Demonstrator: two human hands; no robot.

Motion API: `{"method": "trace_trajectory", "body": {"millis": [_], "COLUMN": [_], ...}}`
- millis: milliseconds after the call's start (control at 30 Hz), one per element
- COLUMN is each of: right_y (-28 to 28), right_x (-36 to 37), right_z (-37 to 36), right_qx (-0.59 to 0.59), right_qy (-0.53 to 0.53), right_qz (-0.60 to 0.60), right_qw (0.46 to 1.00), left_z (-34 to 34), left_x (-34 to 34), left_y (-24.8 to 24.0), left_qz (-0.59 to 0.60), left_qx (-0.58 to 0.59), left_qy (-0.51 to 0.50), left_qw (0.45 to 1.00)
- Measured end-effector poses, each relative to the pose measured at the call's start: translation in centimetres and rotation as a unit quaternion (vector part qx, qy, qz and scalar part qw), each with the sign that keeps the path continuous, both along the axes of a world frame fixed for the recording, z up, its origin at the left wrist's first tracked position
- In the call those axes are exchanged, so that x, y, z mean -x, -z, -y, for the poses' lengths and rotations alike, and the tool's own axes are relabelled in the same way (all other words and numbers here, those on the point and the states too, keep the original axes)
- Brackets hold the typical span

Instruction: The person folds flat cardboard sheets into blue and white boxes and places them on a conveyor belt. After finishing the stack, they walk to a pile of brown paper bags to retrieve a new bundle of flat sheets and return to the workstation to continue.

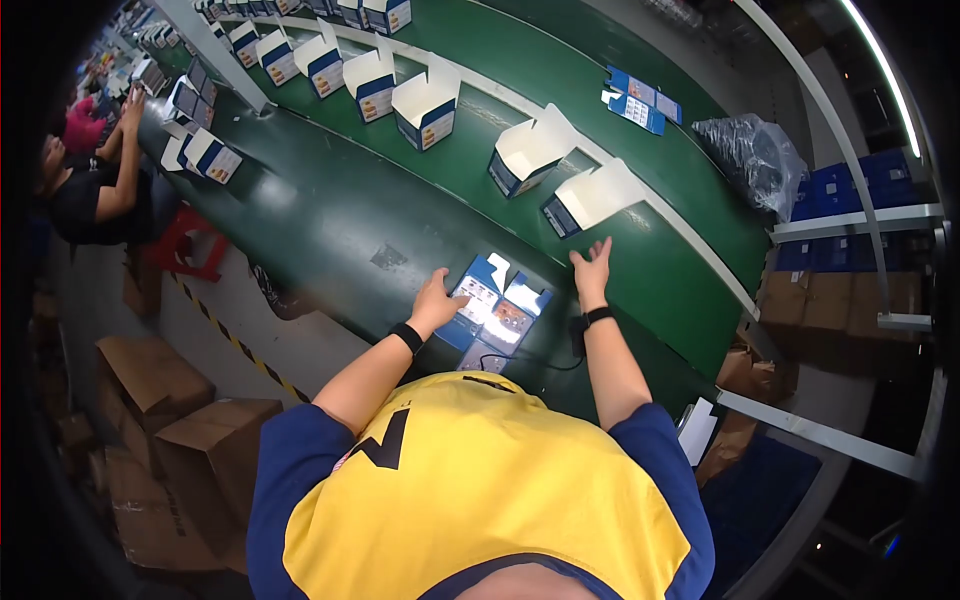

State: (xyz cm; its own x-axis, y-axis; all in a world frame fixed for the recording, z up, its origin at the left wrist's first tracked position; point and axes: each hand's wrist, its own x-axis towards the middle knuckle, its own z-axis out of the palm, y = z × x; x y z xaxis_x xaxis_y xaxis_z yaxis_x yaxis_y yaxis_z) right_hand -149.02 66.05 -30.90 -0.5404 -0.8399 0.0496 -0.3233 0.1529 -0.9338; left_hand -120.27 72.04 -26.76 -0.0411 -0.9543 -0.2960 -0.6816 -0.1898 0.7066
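Observation:
A flattened blue-and-white carton [508, 328], printed with pictures, lies on the green work surface right in front of me. My left hand [436, 303] is open at its left edge, thumb stretched out over the carton; whether it presses on it I cannot tell. To the right, my right hand [593, 273] is open with its fingers apart and holds nothing. Just beyond its fingertips stands an open box [566, 214], blue outside and white inside, its lid flap raised. A second open box [513, 175] stands to the left of that one. Both wrists wear black bands, and a thin cable runs near the right one.
More open boxes [428, 113] line the green conveyor [640, 290] toward the far left. Another flat carton [642, 104] lies beyond the rail, near a grey plastic bag [752, 160]. A co-worker [100, 185] sits at the left. Brown cartons [220, 460] stand on the floor.

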Motion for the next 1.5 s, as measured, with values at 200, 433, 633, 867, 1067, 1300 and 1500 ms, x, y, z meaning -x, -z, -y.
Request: {"method": "trace_trajectory", "body": {"millis": [200,433,633,867,1067,1300,1500], "right_y": [-0.8,-4.6,-11.4,-15.2,-15.2,-19.0,-23.5], "right_x": [-6.0,-5.5,-7.3,-7.3,-3.6,-2.1,-1.2], "right_z": [-13.2,-14.3,-15.3,-17.4,-17.8,-15.7,-19.1], "right_qx": [-0.14,-0.165,0.057,0.214,0.144,0.295,0.269], "right_qy": [-0.012,-0.033,-0.195,-0.243,-0.262,-0.147,-0.217], "right_qz": [0.326,0.351,0.28,-0.097,0.207,0.161,0.205], "right_qw": [0.935,0.921,0.938,0.941,0.932,0.93,0.916], "left_z": [0.7,1.5,0.1,-1.6,-4.5,-9.8,-6.0], "left_x": [1.5,4.2,4.5,7.4,9.8,12.7,10.7], "left_y": [0.6,-1.2,-9.2,-13.1,-13.9,-17.1,-19.6], "left_qz": [-0.043,-0.373,-0.425,-0.482,-0.526,-0.488,-0.359], "left_qx": [-0.005,-0.009,0.072,0.166,0.017,0.178,0.182], "left_qy": [-0.005,0.027,0.097,0.09,0.207,0.426,0.305], "left_qw": [0.999,0.928,0.897,0.855,0.825,0.741,0.863]}}
